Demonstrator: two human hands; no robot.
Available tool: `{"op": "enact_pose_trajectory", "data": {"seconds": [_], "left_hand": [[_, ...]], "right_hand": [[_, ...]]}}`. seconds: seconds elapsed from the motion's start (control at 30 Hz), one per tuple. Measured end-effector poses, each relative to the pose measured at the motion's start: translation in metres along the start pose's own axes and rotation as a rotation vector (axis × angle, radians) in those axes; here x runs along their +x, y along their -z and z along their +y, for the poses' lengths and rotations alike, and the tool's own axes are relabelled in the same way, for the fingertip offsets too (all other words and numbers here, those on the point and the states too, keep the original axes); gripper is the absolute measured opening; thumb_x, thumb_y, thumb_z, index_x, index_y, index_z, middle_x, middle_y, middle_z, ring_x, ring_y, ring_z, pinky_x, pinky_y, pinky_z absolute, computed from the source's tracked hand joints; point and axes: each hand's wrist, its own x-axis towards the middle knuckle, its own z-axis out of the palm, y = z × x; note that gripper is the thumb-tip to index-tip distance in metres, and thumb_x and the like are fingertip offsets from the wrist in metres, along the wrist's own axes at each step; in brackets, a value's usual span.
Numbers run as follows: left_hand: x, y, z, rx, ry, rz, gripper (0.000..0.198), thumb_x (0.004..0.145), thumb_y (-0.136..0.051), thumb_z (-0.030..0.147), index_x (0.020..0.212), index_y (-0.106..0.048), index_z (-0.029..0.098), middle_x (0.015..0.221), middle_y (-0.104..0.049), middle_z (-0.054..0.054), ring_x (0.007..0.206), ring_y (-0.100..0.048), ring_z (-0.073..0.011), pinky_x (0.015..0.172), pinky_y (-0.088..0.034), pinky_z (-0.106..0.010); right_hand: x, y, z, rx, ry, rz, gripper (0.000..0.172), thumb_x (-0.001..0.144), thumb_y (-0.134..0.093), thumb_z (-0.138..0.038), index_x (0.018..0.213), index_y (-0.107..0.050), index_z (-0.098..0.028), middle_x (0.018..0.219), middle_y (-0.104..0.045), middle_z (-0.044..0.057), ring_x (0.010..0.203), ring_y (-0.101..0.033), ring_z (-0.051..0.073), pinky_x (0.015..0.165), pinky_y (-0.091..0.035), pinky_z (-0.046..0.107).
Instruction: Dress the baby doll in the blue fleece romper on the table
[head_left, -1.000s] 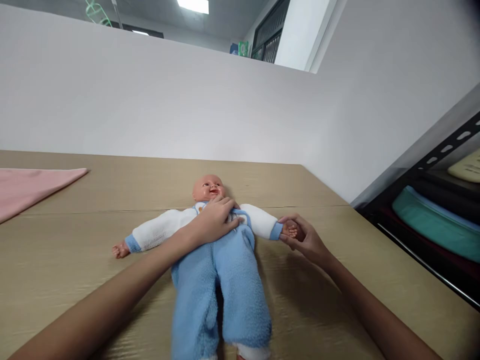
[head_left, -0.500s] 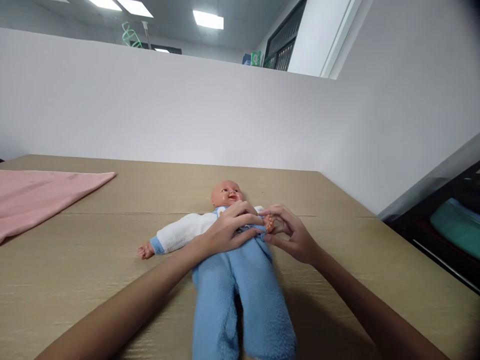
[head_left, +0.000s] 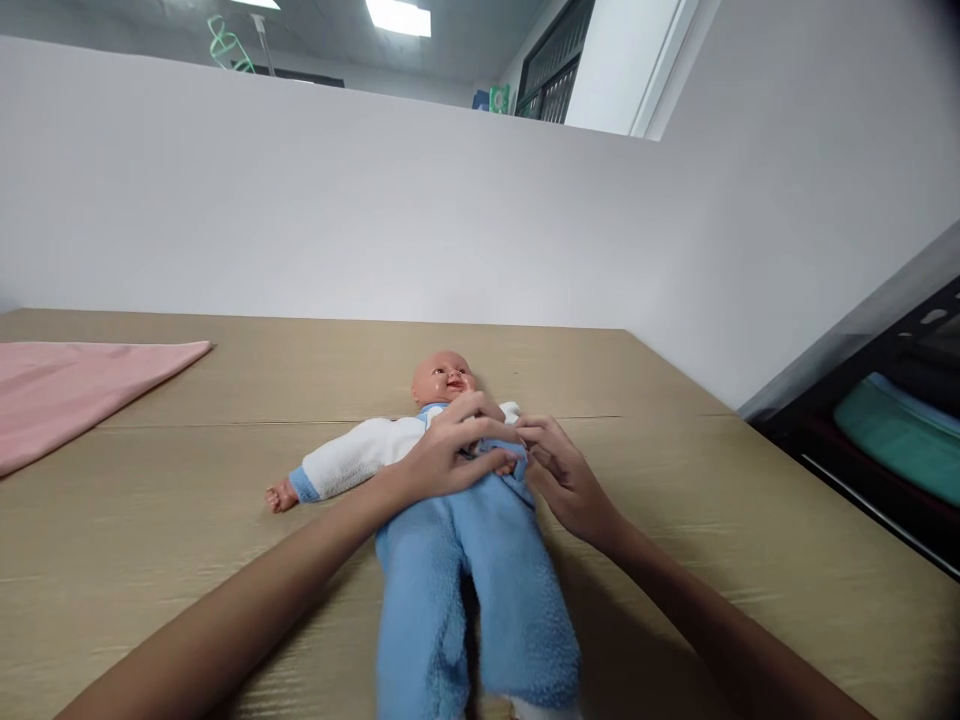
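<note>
Head view: shows a bald plastic baby doll (head_left: 450, 530) in a fleecy blue-and-white outfit, laid face-up at the middle of a broad tan bench (head_left: 337, 370), head far, legs near. Finds the left hand (head_left: 457, 450) draped palm-down across the chest, fingers loosely spread, thumb apart, clasping nothing visibly. Finds the right hand (head_left: 564, 475) at the right edge of the chest, fingers bent close to a bright blue fabric cuff (head_left: 519, 457); impossible to tell whether pinching it. As for progress, shows the doll dressed and, seemingly, one arm bent in over the chest, with a small plastic doll hand (head_left: 507, 467) just peeking out. Shows the fluffy white sleeve (head_left: 356, 455) at left stretched outward, apart from both hands. Also shows a flat pink cloth (head_left: 82, 390) untouched at far left, and at right a black rack (head_left: 795, 425) holding a folded teal cloth (head_left: 900, 435).
</note>
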Motion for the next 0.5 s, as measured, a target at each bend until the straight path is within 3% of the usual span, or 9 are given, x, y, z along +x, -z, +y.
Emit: {"op": "enact_pose_trajectory", "data": {"seconds": [0.13, 0.2, 0.33, 0.4, 0.5], "left_hand": [[0.003, 0.0, -0.002, 0.002, 0.314, 0.108, 0.008, 0.102, -0.076, 0.031, 0.102, -0.076, 0.023, 0.1, -0.069, -0.005, 0.098, -0.063, -0.0215, 0.094, -0.052, -0.038], [0.004, 0.0, -0.005, 0.041, 0.396, 0.11, 0.012, 0.102, -0.075, 0.033, 0.101, -0.074, 0.022, 0.105, -0.068, -0.006, 0.104, -0.062, -0.0237, 0.1, -0.05, -0.041], [0.003, -0.004, -0.01, 0.176, 0.47, -0.029, 0.017, 0.103, -0.071, 0.038, 0.103, -0.07, 0.021, 0.112, -0.069, -0.009, 0.113, -0.061, -0.0278, 0.108, -0.045, -0.046], [0.004, -0.007, -0.011, 0.211, 0.519, -0.11, 0.021, 0.104, -0.067, 0.043, 0.104, -0.068, 0.021, 0.106, -0.071, -0.007, 0.106, -0.063, -0.0277, 0.101, -0.046, -0.045], [0.006, -0.01, -0.013, 0.184, 0.613, -0.177, 0.031, 0.108, -0.058, 0.05, 0.096, -0.066, 0.022, 0.093, -0.071, -0.004, 0.092, -0.063, -0.0253, 0.087, -0.047, -0.04]], "right_hand": [[-0.006, -0.004, -0.01, 0.017, -0.005, -0.039, 0.032, 0.114, -0.051, -0.037, 0.102, -0.079, -0.026, 0.124, -0.065, 0.009, 0.129, -0.058, 0.025, 0.117, -0.044, 0.04], [-0.007, -0.006, -0.011, 0.098, -0.088, 0.008, 0.027, 0.11, -0.059, -0.04, 0.099, -0.078, -0.025, 0.12, -0.067, 0.008, 0.122, -0.061, 0.025, 0.114, -0.046, 0.04], [-0.004, -0.011, -0.001, 0.526, -0.387, 0.273, 0.025, 0.1, -0.065, -0.048, 0.09, -0.065, -0.025, 0.09, -0.062, 0.003, 0.086, -0.061, 0.022, 0.085, -0.057, 0.036], [0.0, -0.012, 0.009, 0.634, -0.468, 0.288, 0.031, 0.097, -0.059, -0.054, 0.083, -0.056, -0.026, 0.079, -0.054, 0.002, 0.073, -0.055, 0.021, 0.073, -0.056, 0.036], [0.002, -0.009, 0.024, 0.565, -0.476, 0.242, 0.036, 0.092, -0.06, -0.059, 0.079, -0.05, -0.027, 0.072, -0.048, 0.0, 0.064, -0.049, 0.02, 0.062, -0.053, 0.034]]}}
